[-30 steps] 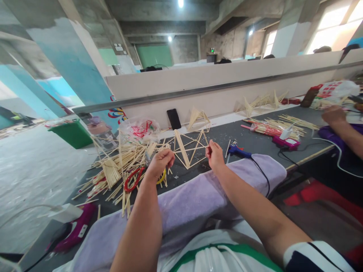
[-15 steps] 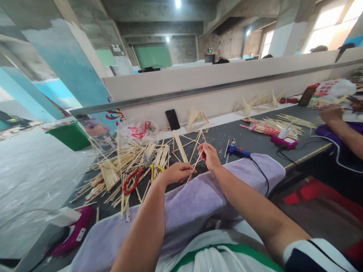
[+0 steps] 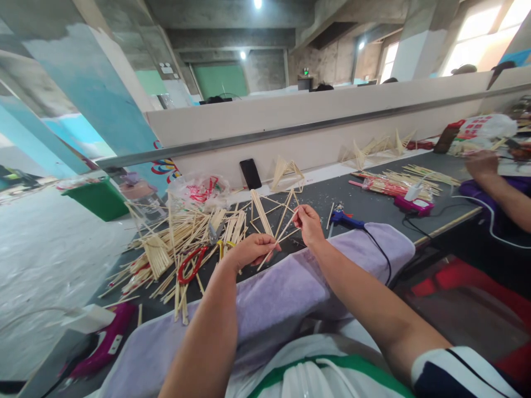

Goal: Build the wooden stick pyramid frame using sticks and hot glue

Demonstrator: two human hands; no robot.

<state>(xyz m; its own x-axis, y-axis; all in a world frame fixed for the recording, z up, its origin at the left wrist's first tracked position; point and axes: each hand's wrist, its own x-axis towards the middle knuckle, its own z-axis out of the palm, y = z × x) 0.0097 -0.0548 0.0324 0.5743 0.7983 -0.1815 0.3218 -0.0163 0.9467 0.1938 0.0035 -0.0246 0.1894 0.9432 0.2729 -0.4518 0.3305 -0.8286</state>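
Observation:
A thin wooden stick point(image 3: 286, 228) runs aslant between my hands. My left hand point(image 3: 255, 250) is closed on its lower part, and my right hand point(image 3: 309, 224) pinches its upper end. Just beyond my hands stands a frame of glued sticks point(image 3: 261, 213), partly hidden by them. To the left lies a heap of loose sticks point(image 3: 186, 232), with red- and yellow-handled pliers point(image 3: 193, 265) on it. A blue glue gun point(image 3: 347, 220) rests to the right of my right hand. A lilac towel point(image 3: 286, 287) covers the near table edge.
A black phone point(image 3: 250, 173) leans on the partition. Finished stick frames point(image 3: 286, 174) stand along it. Purple power units point(image 3: 415, 204) lie right and near left. A green bin point(image 3: 97, 199) stands left. A co-worker's hand point(image 3: 483, 166) is at the far right.
Both hands have shifted slightly with the stick, which now slants more flatly, its lower end moved left. The view has moved a little.

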